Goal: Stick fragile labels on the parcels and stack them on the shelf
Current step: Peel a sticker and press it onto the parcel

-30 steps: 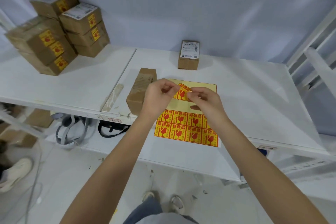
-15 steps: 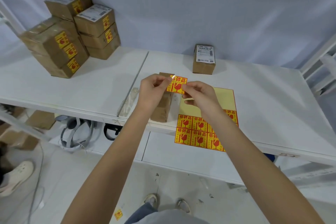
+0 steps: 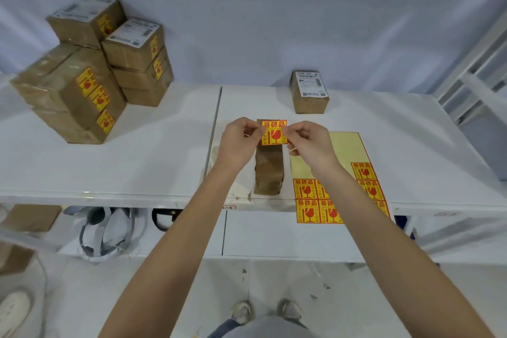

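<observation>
Your left hand (image 3: 238, 143) and right hand (image 3: 308, 143) each pinch a side edge of one square yellow-and-red fragile label (image 3: 274, 132), stretched flat just above the near brown cardboard parcel (image 3: 269, 173) that lies lengthwise on the white table (image 3: 137, 162). The risk is a crooked or creased stick: lower one side first and the adhesive grabs early, folding the label or overhanging the narrow face. The yellow label sheet (image 3: 337, 192) lies just beside the parcel, overhanging the table edge; a brush could drop it.

Head view, looking down, close.
</observation>
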The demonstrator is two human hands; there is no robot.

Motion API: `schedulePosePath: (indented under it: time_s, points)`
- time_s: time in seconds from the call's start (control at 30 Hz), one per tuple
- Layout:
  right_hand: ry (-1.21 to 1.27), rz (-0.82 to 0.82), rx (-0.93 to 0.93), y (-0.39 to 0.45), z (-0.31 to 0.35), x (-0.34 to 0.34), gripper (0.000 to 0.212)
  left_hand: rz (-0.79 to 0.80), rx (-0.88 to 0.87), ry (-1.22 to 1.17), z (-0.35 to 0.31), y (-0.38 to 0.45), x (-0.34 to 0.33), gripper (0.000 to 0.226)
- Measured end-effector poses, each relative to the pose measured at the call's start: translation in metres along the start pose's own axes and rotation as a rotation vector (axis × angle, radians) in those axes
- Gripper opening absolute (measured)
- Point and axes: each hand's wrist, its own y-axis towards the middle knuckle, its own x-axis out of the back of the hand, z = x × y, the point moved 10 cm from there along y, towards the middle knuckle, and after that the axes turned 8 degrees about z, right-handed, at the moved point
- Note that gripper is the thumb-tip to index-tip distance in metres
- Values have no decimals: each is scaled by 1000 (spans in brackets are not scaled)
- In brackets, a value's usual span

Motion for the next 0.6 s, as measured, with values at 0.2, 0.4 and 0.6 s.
schedulePosePath:
  time_s: [0.2, 0.4, 0.6]
  points:
    - [-65, -42, -13, -10, -5, -5, 13, 42, 18, 13, 13, 0, -2, 7]
    - [-49, -46, -35, -7, -6, -2, 13, 38, 39, -10, 12, 0, -2, 6]
    - [-60, -4, -55, 6, -2, -3, 6, 41, 72, 7, 6, 9, -1, 18]
